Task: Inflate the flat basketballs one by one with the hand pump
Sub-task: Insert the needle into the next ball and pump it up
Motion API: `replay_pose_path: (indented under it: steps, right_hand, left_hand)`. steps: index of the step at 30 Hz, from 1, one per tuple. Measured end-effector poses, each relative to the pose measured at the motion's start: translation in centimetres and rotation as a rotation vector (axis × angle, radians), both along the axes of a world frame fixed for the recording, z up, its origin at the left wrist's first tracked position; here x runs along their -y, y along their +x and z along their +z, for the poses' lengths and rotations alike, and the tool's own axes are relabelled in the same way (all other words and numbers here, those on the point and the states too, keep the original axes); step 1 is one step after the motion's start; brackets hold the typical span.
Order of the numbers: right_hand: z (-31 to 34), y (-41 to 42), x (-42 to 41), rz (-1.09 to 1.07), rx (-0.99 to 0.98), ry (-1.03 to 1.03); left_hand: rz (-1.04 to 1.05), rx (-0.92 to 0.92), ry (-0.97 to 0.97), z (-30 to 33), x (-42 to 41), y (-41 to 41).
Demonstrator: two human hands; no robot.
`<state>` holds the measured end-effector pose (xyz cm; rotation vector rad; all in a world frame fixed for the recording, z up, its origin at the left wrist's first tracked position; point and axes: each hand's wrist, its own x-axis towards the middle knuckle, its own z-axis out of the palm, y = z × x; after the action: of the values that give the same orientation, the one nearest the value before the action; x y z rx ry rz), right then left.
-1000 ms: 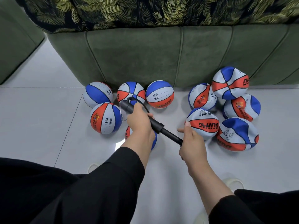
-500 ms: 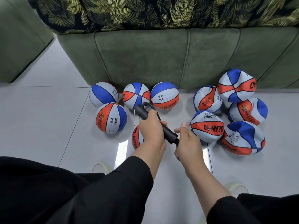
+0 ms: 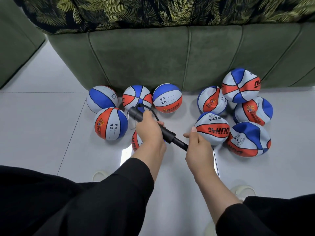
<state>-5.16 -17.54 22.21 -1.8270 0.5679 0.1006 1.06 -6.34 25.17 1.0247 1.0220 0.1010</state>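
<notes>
Basketballs lying on the pale floor (image 3: 42,126) against a green sofa (image 3: 170,58)
Left hand (image 3: 150,133) is gripping the black pump (image 3: 167,133) barrel, fingers curled round it; right hand (image 3: 198,143) is clasping the handle end, rod partly showing. One ball (image 3: 136,142) is sitting under the left hand; round balls (image 3: 110,123) are grouped left, crumpled flat balls (image 3: 248,138) right

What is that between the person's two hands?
In the head view, the black hand pump spans the gap: the left hand grips its barrel, the right hand holds the handle end, and the thin rod shows between them.
</notes>
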Motion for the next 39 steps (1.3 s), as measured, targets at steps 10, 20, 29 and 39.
replay_pose_path:
  steps: [10, 20, 29, 39]
  right_hand:
    - [0.6, 0.4, -1.8, 0.036, 0.009, 0.039]
    - [-0.7, -0.7, 0.3, 0.068, -0.008, 0.034]
    - [0.3, 0.3, -1.0, 0.005, 0.012, 0.013]
    - [0.2, 1.2, -2.7, 0.244, -0.045, 0.148]
  left_hand:
    - [-0.062, -0.027, 0.007, -0.2, 1.1, -1.3]
    - [0.05, -0.043, 0.012, -0.4, -3.8, 2.0]
    - [-0.033, -0.019, 0.024, -0.1, 0.1, 0.0]
    - [-0.167, -0.007, -0.027, -1.3, -1.9, 0.3]
